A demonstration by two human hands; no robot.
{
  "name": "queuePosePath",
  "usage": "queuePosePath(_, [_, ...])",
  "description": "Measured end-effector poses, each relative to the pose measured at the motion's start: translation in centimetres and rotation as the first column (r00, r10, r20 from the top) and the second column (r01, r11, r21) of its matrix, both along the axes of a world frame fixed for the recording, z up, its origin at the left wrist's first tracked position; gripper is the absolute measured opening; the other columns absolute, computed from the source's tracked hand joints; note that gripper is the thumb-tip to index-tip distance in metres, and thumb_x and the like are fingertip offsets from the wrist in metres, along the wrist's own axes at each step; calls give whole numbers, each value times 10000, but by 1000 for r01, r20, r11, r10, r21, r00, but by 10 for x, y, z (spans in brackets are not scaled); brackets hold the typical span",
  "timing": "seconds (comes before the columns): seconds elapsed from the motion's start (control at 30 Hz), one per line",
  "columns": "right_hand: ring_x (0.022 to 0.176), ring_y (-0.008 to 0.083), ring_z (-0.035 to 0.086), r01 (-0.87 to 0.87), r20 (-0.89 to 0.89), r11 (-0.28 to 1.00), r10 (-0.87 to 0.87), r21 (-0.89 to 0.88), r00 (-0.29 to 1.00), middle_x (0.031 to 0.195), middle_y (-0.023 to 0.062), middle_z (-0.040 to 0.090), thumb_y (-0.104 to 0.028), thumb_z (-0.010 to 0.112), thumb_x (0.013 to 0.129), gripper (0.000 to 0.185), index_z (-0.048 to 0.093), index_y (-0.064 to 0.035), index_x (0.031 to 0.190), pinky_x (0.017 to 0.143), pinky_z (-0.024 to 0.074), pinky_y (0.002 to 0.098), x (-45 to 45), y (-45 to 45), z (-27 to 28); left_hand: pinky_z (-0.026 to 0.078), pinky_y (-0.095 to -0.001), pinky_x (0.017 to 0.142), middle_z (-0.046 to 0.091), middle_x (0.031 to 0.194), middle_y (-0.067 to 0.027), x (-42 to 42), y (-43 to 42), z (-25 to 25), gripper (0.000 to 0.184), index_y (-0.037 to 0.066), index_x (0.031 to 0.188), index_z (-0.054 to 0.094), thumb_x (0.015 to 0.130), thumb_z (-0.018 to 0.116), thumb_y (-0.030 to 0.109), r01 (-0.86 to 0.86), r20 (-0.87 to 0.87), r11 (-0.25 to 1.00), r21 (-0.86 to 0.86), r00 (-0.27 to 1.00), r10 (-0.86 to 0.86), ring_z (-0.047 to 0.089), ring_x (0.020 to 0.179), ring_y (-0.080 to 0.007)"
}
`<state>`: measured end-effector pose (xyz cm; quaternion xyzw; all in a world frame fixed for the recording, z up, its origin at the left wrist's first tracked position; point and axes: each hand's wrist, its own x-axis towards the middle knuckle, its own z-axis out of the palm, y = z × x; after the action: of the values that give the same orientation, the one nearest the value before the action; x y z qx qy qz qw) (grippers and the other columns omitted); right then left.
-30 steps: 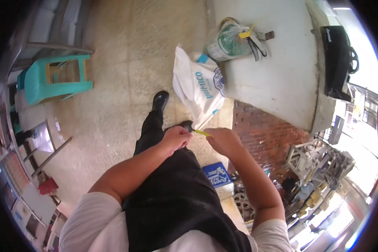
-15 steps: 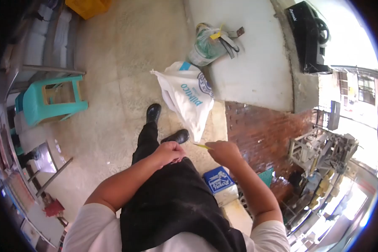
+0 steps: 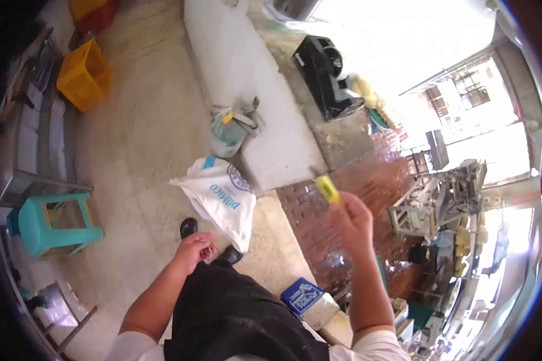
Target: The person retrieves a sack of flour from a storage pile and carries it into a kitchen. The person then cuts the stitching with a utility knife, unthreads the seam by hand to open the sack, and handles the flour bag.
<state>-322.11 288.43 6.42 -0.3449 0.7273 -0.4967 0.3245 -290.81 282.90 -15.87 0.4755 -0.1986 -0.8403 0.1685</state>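
Near the sack (image 3: 220,195), contents hidden, your left hand (image 3: 193,251) curls, hold unclear; your right hand (image 3: 352,224) grips a yellow tool (image 3: 327,189).

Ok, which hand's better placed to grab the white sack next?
Probably the left hand: it appears nearer the white sack. The right hand looks farther off, its grip taken up by a yellow object.

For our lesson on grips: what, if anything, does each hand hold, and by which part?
The right hand holds a yellow tool by its near end. Whether the left hand holds anything cannot be told.
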Motion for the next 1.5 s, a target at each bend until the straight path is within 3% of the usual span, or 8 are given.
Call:
queuePosePath(0.23, [456, 85, 470, 391, 193, 910, -364, -135, 911, 595, 5, 493, -302, 563, 852, 263, 579, -40, 856, 393, 348, 206, -31, -19, 1, 451, -286, 469, 547, 640, -55, -3, -5, -14, 70, 85, 750, 512, 691, 475, 77, -178, 99, 984, 30, 980, 174, 544, 532, -182])
queuePosePath(0.57, [586, 122, 511, 539, 524, 827, -391, -161, 757, 748, 50, 526, -142, 483, 824, 222, 538, -21, 1003, 440, 385, 240, -45, -58, -8, 363, -292, 423, 461, 535, 1, 26, -11, -39, 212, 143, 616, 473, 749, 514, 303, -248, 263, 929, 273, 949, 176, 471, 468, -172])
queuePosePath(0.87, [809, 223, 582, 337, 395, 927, -251, -164, 884, 909, 116, 555, -66, 552, 794, 298, 499, 35, 1069, 727, 504, 355, -64, -107, -3, 410, -234, 447, 519, 545, 10, 18, 1, -65, 260, 99, 694, 579, 776, 508, 335, -3, 321, 989, 148, 946, -45, 504, 480, -107])
queuePosePath(1.1, [873, 117, 546, 327, -110, 945, -327, -23, 938, 1052, 71, 568, -120, 625, 773, 373, 549, 12, 1113, 686, 447, 229, -57, -92, 1, 445, -226, 520, 551, 686, 19, -25, 48, -96, 479, 72, 819, 594, 719, 619, 540, 241, 372, 953, 185, 880, -295, 546, 612, -87])
queuePosePath(1.27, [771, 90, 554, 332, -247, 888, -416, -318, 875, 941, 56, 604, -123, 593, 811, 291, 566, 3, 1072, 607, 429, 196, -61, -38, -33, 414, -225, 488, 503, 639, 17, -73, 87, -133, 407, 84, 736, 554, 706, 666, 474, 312, 339, 914, 259, 857, -388, 469, 541, -77])
queuePosePath(1.33, [699, 89, 556, 476, -18, 834, -500, -280, 866, 864, 49, 612, -111, 578, 824, 210, 585, -4, 1005, 543, 417, 198, -55, 0, -69, 402, -227, 475, 486, 616, 14, -88, 92, -151, 356, 84, 711, 541, 724, 665, 418, 283, 296, 921, 269, 885, -359, 433, 498, -78])
queuePosePath(1.4, [673, 90, 555, 297, -300, 954, -269, 49, 915, 832, 52, 610, -74, 570, 826, 153, 593, -13, 965, 536, 434, 208, -37, 36, -117, 390, -229, 463, 469, 595, 10, -95, 104, -185, 304, 81, 692, 532, 746, 656, 353, 206, 244, 943, 260, 931, -271, 398, 457, -82])
queuePosePath(1.5, [707, 93, 555, 75, -62, 914, -55, 398, 997, 810, 51, 605, -41, 594, 803, 167, 605, -18, 968, 620, 475, 230, -1, 71, -203, 402, -210, 473, 532, 630, -3, -94, 98, -197, 159, 79, 719, 558, 796, 601, 211, 270, 178, 941, 203, 935, -307, 447, 474, -82])
